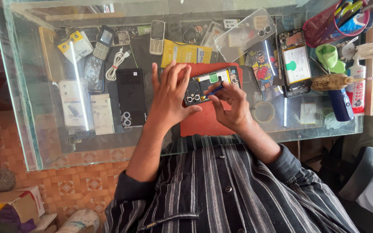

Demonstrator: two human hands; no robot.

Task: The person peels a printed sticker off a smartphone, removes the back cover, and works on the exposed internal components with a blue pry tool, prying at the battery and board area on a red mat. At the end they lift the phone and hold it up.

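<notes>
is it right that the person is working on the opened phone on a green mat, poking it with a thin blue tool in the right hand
Not quite: the head view shows the mat is red, not green. The rest holds: the opened phone lies on it, steadied by the left hand, the right hand holding the thin blue tool.

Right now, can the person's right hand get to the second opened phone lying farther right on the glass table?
Probably yes. The right hand holds a thin blue tool over the opened black phone. The second opened phone lies uncovered beside it, with nothing between.

Yellow flat pkg [185, 53] under glass, white boxes [102, 114] at left
</notes>
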